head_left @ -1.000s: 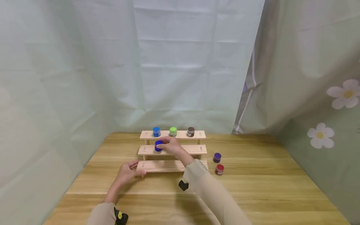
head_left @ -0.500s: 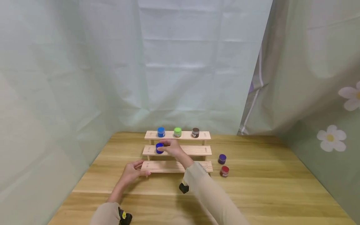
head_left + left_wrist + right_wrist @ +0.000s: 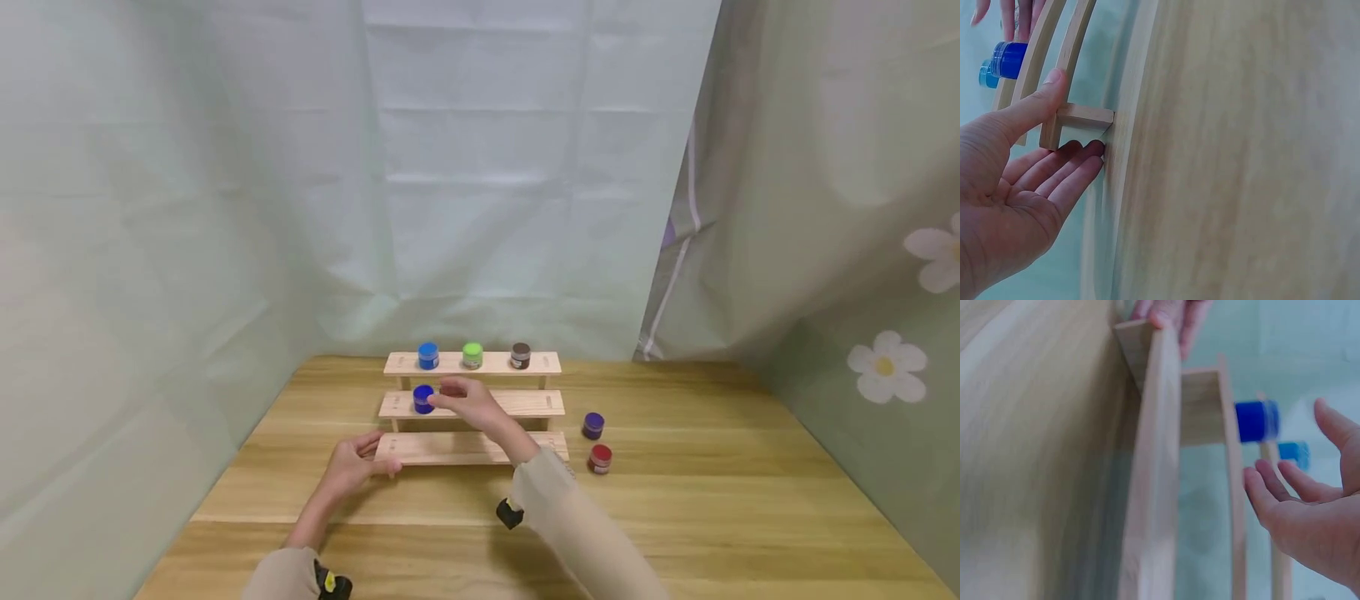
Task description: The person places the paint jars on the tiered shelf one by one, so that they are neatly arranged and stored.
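A three-tier wooden display rack (image 3: 457,448) stands on the table. A dark blue paint jar (image 3: 423,399) sits upright near the left end of its middle tier. Just right of that jar is my right hand (image 3: 477,407), fingers spread and holding nothing; the right wrist view shows a gap between them and the jar (image 3: 1257,421). My left hand (image 3: 349,468) holds the left end of the lowest tier, thumb (image 3: 1044,97) on the board and the other fingers below, near the rack's leg.
On the top tier are a light blue jar (image 3: 428,357), a green jar (image 3: 472,356) and a dark brown jar (image 3: 521,356). Right of the rack, a purple jar (image 3: 593,426) and a red jar (image 3: 600,459) stand on the table (image 3: 712,500). Pale curtains (image 3: 495,167) hang behind.
My right hand has let go of the dark blue jar on the middle tier and drawn back to the right, its fingers opening. My left hand stays at the rack's end.
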`<state>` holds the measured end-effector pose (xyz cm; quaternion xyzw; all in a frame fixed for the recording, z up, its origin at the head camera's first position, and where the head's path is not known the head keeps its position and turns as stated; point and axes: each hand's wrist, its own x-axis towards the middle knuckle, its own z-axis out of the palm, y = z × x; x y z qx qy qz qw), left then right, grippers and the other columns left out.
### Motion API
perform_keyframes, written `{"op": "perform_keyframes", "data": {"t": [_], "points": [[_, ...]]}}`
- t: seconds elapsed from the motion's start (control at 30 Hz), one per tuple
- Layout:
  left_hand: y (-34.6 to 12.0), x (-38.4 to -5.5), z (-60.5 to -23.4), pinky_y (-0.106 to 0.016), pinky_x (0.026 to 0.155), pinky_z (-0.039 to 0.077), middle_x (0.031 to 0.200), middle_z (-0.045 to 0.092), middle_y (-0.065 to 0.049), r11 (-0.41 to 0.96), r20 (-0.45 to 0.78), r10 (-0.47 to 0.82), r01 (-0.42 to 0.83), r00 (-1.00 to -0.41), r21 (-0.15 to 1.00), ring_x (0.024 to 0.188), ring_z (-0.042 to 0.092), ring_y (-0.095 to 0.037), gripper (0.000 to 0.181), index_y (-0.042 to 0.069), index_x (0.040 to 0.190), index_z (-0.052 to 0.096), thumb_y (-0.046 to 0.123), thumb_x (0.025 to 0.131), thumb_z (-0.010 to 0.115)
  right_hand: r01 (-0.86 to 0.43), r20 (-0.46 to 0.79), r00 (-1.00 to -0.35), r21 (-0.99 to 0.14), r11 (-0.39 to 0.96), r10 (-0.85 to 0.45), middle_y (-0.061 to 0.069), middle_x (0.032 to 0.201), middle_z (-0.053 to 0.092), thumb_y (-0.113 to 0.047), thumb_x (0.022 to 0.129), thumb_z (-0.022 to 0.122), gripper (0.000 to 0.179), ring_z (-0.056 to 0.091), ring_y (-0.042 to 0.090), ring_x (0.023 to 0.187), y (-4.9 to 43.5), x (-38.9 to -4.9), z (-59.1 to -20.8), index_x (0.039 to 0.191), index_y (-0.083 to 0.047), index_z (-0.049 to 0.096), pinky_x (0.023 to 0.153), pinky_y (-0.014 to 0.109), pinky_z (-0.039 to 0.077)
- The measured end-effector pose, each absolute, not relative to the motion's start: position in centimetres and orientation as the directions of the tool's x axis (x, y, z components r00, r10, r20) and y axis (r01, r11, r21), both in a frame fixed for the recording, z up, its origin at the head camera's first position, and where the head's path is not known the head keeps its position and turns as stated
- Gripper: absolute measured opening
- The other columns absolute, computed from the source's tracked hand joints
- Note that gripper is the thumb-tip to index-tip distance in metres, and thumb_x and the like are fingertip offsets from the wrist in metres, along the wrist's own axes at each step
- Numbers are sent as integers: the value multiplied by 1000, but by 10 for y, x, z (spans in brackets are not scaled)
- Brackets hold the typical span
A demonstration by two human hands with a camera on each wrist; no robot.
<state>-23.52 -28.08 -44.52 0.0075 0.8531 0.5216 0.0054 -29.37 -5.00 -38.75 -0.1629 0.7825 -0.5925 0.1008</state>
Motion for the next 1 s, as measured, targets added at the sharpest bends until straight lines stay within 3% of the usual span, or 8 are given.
{"op": "perform_keyframes", "data": {"t": [0.17,0.37,0.57,0.7,1.0], "points": [[-282,-234,-445,-43,103,49,139,48,-31,461,-24,3,-20,-1000,887,129,51,-43,80,-14,138,43,15,76,84,-146,34,-913,-957,249,-407,16,135,60,-30,95,64,50,57,27,123,-18,-291,-381,137,-4,54,99,36,54],[-283,-233,-444,-41,102,50,140,47,-32,443,-13,31,2,-999,896,129,50,-44,79,-15,139,42,14,78,83,-142,15,-903,-954,265,-430,16,137,58,-27,98,59,47,57,28,123,33,-280,-375,138,-3,53,106,45,49],[-285,-232,-446,-38,102,50,141,45,-32,439,-25,34,-8,-999,898,131,48,-44,80,-16,140,39,15,79,82,-74,-23,-924,-968,238,-381,17,142,55,-27,97,60,49,54,31,130,81,-271,-380,140,-4,51,112,46,43],[-287,-230,-448,-36,101,51,142,45,-31,439,-38,21,-25,-999,898,131,48,-43,81,-15,140,39,14,78,82,-35,-27,-928,-987,158,-372,23,146,48,-20,98,59,52,50,35,134,104,-269,-388,142,3,44,114,44,41],[-285,-240,-449,-36,100,52,142,44,-31,448,-38,46,-13,-998,894,131,49,-43,82,-15,141,37,16,79,81,56,-81,-973,-991,118,-215,29,148,41,-16,97,58,52,44,39,137,152,-263,-408,142,6,42,117,46,35]]}}
